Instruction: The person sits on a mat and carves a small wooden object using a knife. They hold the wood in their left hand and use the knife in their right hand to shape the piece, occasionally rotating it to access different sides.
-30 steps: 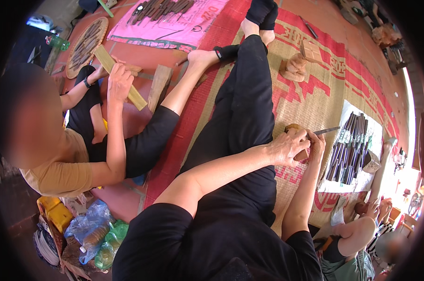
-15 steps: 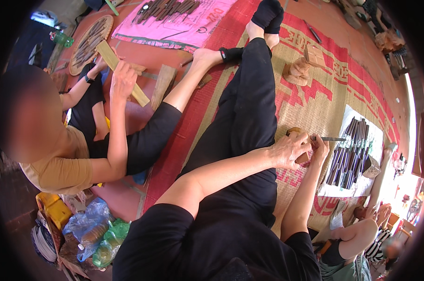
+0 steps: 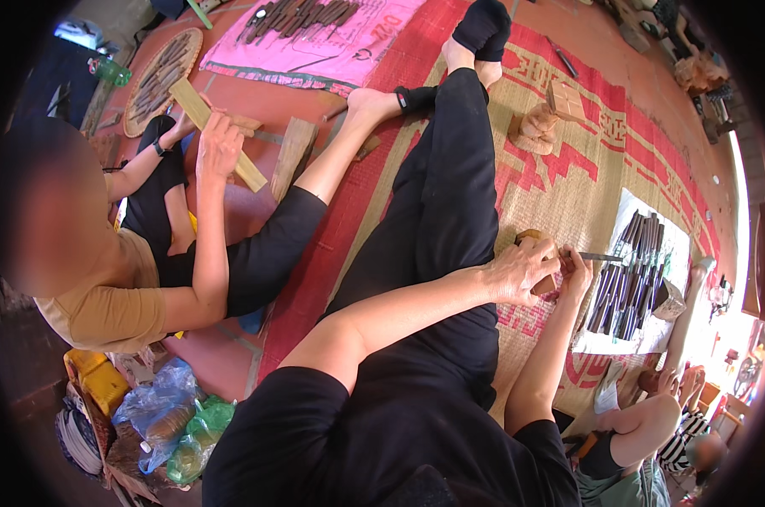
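Brown wooden block (image 3: 546, 286) gripped in your left hand (image 3: 524, 269), slim dark metal tool (image 3: 602, 257) pinched in your right hand's (image 3: 578, 275) fingers, tip lower than a second ago.

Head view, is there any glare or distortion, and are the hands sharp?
In the head view, glare washes out the far right; in the head view, the woven mat's right edge curves; in the head view, the left hand and right hand look fairly sharp, but the co-worker's head is blurred.

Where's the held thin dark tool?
Head view, right of centre: the thin dark tool juts rightward from the right hand, toward the dark sticks on the white sheet.
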A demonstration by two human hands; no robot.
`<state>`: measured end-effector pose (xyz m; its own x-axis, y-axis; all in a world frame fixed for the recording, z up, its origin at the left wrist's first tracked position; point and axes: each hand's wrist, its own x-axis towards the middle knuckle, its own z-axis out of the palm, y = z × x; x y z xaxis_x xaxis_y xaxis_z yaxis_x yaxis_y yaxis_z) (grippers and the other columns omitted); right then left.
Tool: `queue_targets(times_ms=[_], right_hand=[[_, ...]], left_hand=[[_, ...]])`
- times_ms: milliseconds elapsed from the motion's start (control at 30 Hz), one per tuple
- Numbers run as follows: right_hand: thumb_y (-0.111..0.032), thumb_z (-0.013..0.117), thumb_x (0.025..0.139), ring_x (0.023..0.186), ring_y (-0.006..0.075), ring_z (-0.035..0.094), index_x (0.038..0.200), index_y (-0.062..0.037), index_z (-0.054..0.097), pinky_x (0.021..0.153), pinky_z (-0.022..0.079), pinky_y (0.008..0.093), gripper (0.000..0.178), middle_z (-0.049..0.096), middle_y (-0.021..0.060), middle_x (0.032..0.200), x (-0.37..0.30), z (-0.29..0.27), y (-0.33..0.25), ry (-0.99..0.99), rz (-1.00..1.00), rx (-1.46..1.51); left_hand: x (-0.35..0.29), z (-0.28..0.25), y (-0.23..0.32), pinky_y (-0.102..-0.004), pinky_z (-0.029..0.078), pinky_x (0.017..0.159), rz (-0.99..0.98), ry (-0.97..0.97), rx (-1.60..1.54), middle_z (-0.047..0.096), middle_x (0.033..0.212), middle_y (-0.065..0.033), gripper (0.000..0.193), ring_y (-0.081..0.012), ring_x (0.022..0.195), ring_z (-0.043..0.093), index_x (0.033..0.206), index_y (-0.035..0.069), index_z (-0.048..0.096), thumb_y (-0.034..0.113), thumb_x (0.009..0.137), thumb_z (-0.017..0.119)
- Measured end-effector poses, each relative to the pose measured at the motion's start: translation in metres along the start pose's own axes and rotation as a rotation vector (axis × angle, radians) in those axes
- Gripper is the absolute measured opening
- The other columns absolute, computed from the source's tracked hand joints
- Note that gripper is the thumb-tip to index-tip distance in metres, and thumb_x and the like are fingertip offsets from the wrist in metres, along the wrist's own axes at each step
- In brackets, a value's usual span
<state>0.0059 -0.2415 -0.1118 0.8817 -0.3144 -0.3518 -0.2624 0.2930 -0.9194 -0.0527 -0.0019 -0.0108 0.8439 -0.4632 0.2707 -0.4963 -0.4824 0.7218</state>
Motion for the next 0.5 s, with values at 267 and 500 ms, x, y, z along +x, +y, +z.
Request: queue_targets(times_ms=[267,500], right_hand=[[0.002,0.066,0.082,0.060,0.0148,0.062,0.086,-0.0026,0.062,0.053,0.050,0.0255,0.007,0.065,0.0056,0.075,-0.027,0.014,0.012,-0.008,-0.010,0.075],[-0.002,0.064,0.085,0.067,0.0174,0.066,0.094,-0.0044,0.061,0.058,0.055,0.0273,0.010,0.067,0.0088,0.079,-0.004,-0.016,0.017,0.166,0.029,0.045]], left_hand=[[0.001,0.003,-0.001,-0.0440,0.053,0.079,0.005,-0.004,-0.006,0.045,0.110,-0.0143,0.057,-0.0355,0.100,0.052,0.109,0.010,0.053,0.021,0.059,0.079],[0.000,0.003,0.002,-0.0441,0.053,0.078,0.002,0.005,0.001,0.043,0.111,-0.0152,0.055,-0.0354,0.101,0.051,0.108,0.010,0.053,0.021,0.060,0.079]])
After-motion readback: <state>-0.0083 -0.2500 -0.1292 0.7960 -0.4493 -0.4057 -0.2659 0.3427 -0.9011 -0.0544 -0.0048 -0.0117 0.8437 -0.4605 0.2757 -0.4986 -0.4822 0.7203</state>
